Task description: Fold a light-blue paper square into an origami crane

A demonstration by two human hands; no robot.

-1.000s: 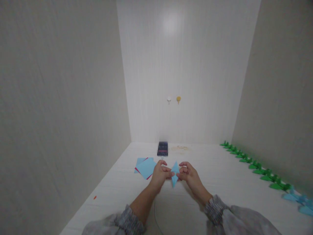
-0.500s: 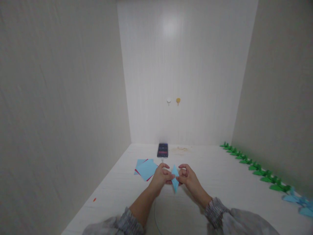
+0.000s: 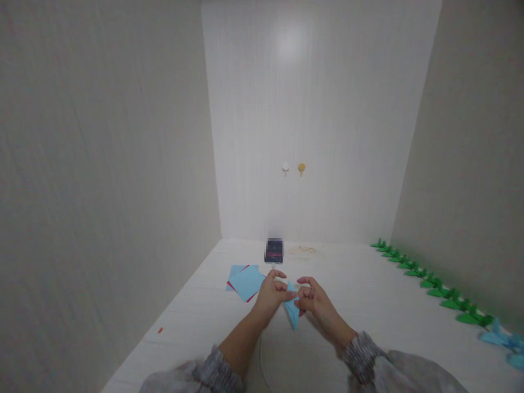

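Observation:
Between my two hands is a small folded piece of light blue origami paper point(image 3: 292, 314), narrow and pointed at its lower end. My left hand point(image 3: 272, 295) pinches it from the left, thumb lying across its upper part. On the other side my right hand point(image 3: 317, 303) grips its right edge between thumb and bent fingers, the index finger curled above. Part of the folded paper is hidden behind the fingers. Just beyond my left hand lie square sheets of paper point(image 3: 245, 283), light blue with red edges showing.
A phone point(image 3: 274, 251) stands at the back with a white cable point(image 3: 262, 363) running toward me. Green folded paper figures point(image 3: 429, 284) line the right wall, with light blue ones point(image 3: 501, 338) nearest. An orange scrap point(image 3: 160, 330) lies left. Two hooks point(image 3: 302, 167) are on the back wall.
The folded blue paper has turned and dropped slightly between my hands, and my left thumb has slid further right across it. The view has shifted a little.

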